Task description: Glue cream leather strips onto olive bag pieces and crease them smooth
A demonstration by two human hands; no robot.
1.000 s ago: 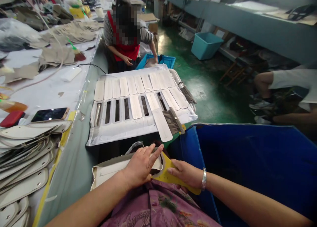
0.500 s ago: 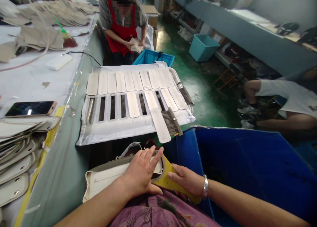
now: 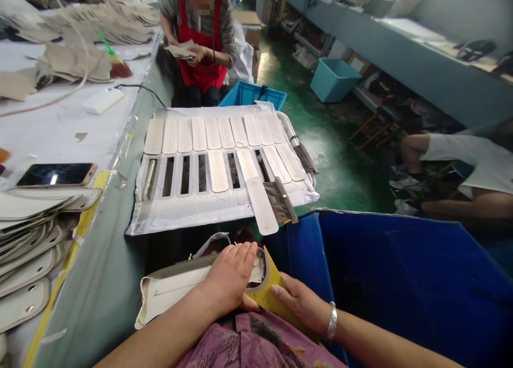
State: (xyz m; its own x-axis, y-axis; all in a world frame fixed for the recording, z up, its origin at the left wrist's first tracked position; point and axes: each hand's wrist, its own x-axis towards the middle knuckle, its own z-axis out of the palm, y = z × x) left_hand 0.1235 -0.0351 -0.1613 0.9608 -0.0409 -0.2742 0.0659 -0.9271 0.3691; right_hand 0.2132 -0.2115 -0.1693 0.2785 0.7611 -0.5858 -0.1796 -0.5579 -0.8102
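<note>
In my lap rests a cream fabric piece with an olive-grey edge, like an unfinished bag. My left hand is wrapped over its right end, fingers together on top and thumb underneath. Against that end stands a yellow curved sheet with a pale rim. My right hand, with a silver bracelet at the wrist, grips the yellow sheet from the right side; some of its fingers are hidden behind it. Ahead, a slotted white-covered rack carries rows of pale rounded strips. One strip overhangs its near edge.
A large blue bin stands to my right. On the left bench lie a phone, stacked pale straps with eyelets and beige pieces. Across the rack, a person in a red apron holds pale pieces beside a blue crate.
My left hand's fingers have drawn together over the bag's end. My right hand stays on the yellow sheet. The person opposite has raised the pale pieces to the left.
</note>
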